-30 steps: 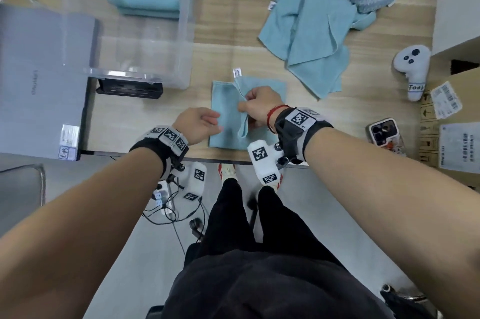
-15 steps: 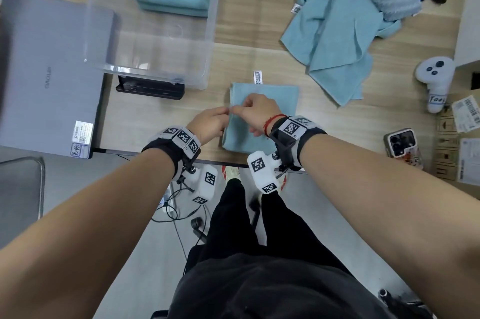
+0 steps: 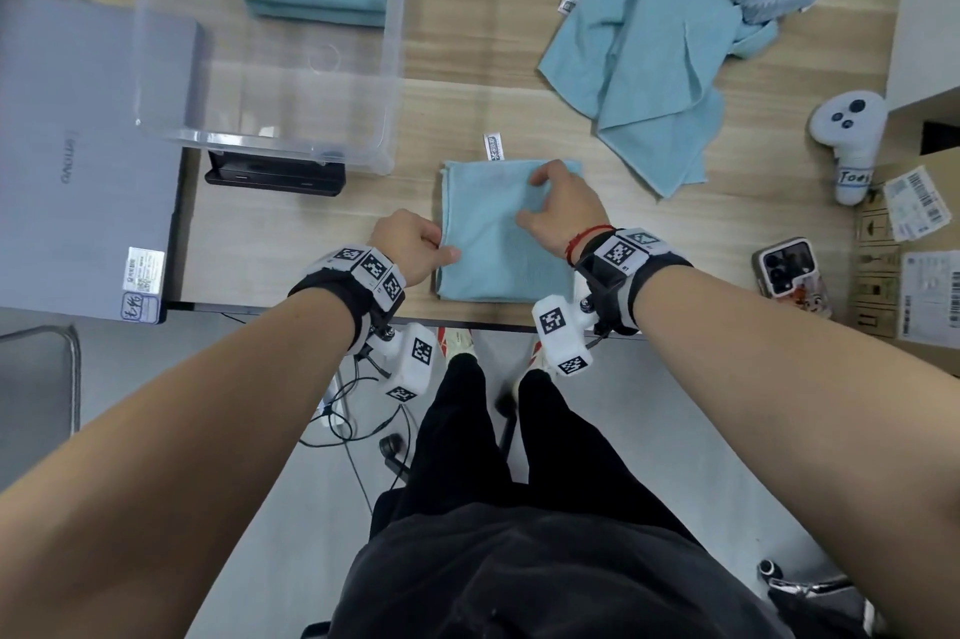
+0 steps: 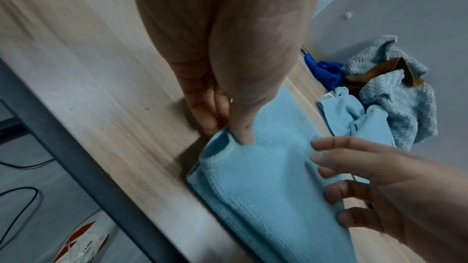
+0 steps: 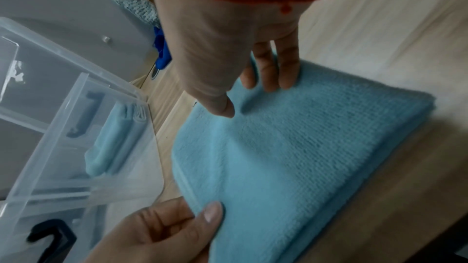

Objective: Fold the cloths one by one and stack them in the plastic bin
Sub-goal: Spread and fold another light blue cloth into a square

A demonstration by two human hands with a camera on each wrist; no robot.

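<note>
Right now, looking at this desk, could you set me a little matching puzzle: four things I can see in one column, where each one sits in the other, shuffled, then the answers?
Things:
1. folded light-blue cloth with a white tag
2. clear plastic bin
3. white game controller
4. closed grey laptop

Places:
A. far right of the desk, beside the cardboard box
B. left end of the desk
C. at the near edge, under both hands
D. behind the left hand, holding folded cloths

Pairs: 1-C, 2-D, 3-A, 4-B
</note>
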